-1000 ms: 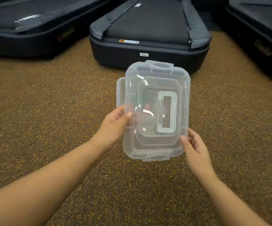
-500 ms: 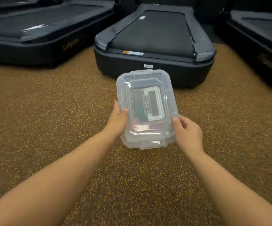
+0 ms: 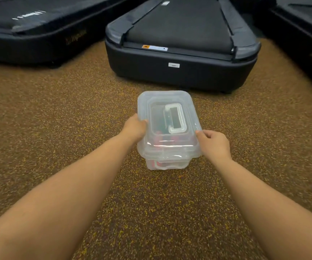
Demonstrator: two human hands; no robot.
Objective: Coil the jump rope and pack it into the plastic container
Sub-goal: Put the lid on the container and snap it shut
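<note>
While both hands [image 3: 134,126] grip lid [image 3: 170,145], container [image 3: 167,164] grounded.

Two forearms are being shown, reaching in from the bottom corners of the head view. Both are bare from the lower edge up to the wrists; no sleeve cuff is being seen. The left hand [image 3: 134,126] and the right hand [image 3: 214,144] are being shown uncovered, with no glove, ring, watch or band being worn on either.

red contents [image 3: 158,140] blurred through lid [image 3: 170,147], treadmills [image 3: 181,44] cropped
</note>
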